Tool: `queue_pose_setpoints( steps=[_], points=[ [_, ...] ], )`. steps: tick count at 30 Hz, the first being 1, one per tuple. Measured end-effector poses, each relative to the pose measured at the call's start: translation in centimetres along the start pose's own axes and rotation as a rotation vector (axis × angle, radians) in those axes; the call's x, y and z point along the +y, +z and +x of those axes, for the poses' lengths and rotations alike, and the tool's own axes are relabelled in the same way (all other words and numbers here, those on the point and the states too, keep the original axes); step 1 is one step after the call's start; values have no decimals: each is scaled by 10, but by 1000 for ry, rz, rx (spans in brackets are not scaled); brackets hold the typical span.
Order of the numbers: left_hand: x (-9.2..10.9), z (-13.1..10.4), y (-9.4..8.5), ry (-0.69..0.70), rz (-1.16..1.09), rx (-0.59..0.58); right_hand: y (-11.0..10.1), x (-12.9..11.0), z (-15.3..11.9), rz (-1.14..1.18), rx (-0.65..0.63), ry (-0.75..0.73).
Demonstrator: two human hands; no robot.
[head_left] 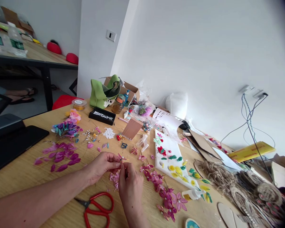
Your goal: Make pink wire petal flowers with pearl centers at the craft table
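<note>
My left hand (103,166) pinches a small pink flower (121,157) by its base, with a pale bead at its middle. Close against it, my right hand (131,183) is closed in a pinch just under the flower, where its fingertips hide what they grip. Below the hands lies a cluster of light pink petals (114,180). Red-handled scissors (98,207) rest near the table's front edge. Loose magenta petals (61,155) spread left of my hands, and finished magenta flowers (166,196) lie to the right.
A white foam board (160,139) carries red, yellow and green pieces. Beside it lies a glue bottle (192,194). Twine (213,175) and cardboard fill the right side. A green bag (102,93), a jar (118,104) and a black tray (102,116) stand behind; a black tablet (19,145) lies left.
</note>
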State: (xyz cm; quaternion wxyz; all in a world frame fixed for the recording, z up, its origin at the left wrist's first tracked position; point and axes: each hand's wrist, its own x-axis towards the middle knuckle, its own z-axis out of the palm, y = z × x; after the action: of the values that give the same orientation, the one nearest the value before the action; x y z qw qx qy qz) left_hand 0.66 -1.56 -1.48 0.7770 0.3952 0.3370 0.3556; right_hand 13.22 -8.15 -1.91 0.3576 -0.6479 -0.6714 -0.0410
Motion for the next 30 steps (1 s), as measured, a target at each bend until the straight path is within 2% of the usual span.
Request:
queue_pose_setpoints(
  steps=[4,8,18,25,30],
  points=[
    [-2,3,-2,16,-45,16,-1,3,2,90,3,14],
    [0,4,-3,-46,-124,35,-3,2,4,148,-4,24],
    [4,6,-9,-91,-196,-26,-3,2,4,136,-12,26],
    [7,7,-10,-64,-180,-1,-2,3,4,137,-37,37],
    [10,6,-8,-56,-186,67,-2,1,3,160,-48,31]
  ],
)
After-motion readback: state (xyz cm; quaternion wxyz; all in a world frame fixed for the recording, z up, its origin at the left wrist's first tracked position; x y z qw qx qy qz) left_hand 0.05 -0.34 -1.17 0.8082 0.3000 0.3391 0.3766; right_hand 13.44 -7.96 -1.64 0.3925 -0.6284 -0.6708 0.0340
